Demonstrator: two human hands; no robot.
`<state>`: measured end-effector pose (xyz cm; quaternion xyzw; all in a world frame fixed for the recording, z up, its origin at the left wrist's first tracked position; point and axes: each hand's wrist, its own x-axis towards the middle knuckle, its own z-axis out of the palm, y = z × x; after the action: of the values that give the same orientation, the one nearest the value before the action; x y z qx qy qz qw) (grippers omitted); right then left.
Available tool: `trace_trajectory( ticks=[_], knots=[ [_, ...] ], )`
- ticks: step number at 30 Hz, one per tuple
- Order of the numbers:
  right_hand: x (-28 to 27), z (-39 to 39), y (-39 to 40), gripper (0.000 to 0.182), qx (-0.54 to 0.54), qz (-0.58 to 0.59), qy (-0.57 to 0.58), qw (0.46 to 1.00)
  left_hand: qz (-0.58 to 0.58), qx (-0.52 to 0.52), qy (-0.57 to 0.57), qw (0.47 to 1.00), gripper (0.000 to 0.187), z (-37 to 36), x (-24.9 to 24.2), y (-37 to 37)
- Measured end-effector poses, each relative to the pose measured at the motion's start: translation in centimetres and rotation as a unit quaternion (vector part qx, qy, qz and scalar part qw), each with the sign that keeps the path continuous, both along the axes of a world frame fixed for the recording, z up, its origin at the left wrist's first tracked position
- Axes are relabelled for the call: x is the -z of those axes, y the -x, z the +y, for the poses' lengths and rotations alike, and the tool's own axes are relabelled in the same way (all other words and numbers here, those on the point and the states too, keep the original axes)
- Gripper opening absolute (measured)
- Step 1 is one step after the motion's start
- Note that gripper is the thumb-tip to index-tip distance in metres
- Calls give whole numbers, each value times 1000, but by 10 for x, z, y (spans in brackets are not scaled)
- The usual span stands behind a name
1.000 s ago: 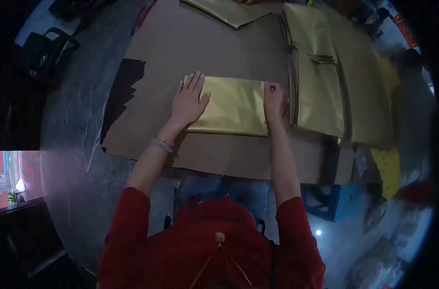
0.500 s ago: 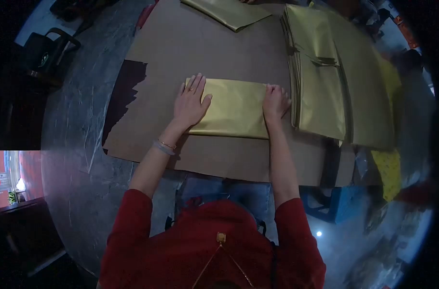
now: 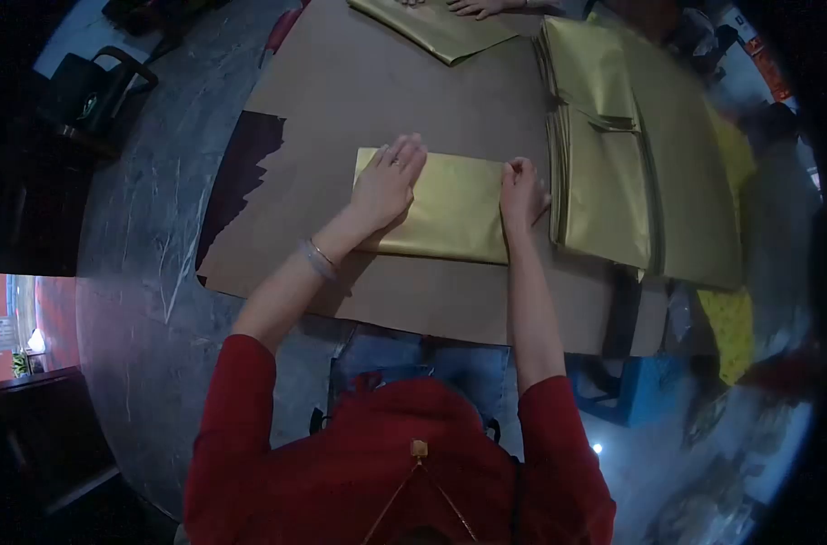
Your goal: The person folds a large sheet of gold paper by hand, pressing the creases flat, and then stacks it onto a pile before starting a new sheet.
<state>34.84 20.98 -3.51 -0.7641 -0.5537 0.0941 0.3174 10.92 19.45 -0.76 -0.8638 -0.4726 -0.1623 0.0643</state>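
A folded gold sheet [image 3: 463,204], shiny like foil paper, lies flat on the brown board in front of me. My left hand [image 3: 386,189] rests on its left part, palm down with the fingers stretched out and slightly blurred. At the sheet's right edge is my right hand [image 3: 524,194], its fingers curled closed; what they hold, if anything, is hidden. Close by on the right stands a stack of folded gold sheets [image 3: 604,186].
The brown board [image 3: 386,291] covers the table, with a dark torn patch [image 3: 241,173] at its left. Another gold sheet [image 3: 436,27] lies at the far side under another person's hand [image 3: 475,7]. A blue stool [image 3: 645,391] stands below right, a dark chair [image 3: 91,95] at upper left.
My left hand has slid right over the gold sheet, baring its upper left corner. My right hand stays at the right edge. The other person's hands show more at the far side.
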Motion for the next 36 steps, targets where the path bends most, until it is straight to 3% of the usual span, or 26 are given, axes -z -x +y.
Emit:
trace_trajectory(
  ticks=[1,2,4,5,9,11,14,18,20,21,23,24,29,33,36],
  knots=[
    [-1,1,-1,17,0,-1,-1,1000,-4,101,-31,994,41,4,-1,-3],
    [-1,2,-1,16,4,17,19,1000,-5,101,-33,994,41,10,1,-6],
    [3,4,-5,15,1,32,20,999,-102,196,189,957,41,22,6,-14],
    [10,8,-9,15,0,30,17,999,-133,174,233,948,35,22,-10,-20],
    [-3,5,-5,16,4,32,57,998,-93,182,183,962,32,22,-22,-30],
    [-12,4,-1,17,10,41,54,998,-77,187,87,975,26,19,-23,-40],
    [-14,1,0,20,9,12,48,999,-47,172,42,983,41,21,-8,-54],
    [-13,-1,3,20,20,-7,49,999,-63,111,77,989,47,15,-1,-64],
    [-8,0,2,21,19,-36,49,998,-116,93,29,988,45,13,8,-64],
    [-5,-2,1,22,15,-35,29,999,-130,99,91,982,45,14,12,-63],
    [-7,-3,3,22,12,-42,34,998,-127,119,16,985,48,16,17,-61],
    [-7,-5,4,22,20,-52,19,998,-122,104,102,982,51,16,20,-61],
    [-2,-2,2,20,18,-53,15,998,-76,125,74,986,59,15,21,-60],
    [6,-3,-5,23,-25,-75,4,997,-51,131,66,988,77,15,17,-57],
    [17,-22,-23,28,-94,145,-56,983,-56,136,69,987,78,17,21,-57]
  ],
)
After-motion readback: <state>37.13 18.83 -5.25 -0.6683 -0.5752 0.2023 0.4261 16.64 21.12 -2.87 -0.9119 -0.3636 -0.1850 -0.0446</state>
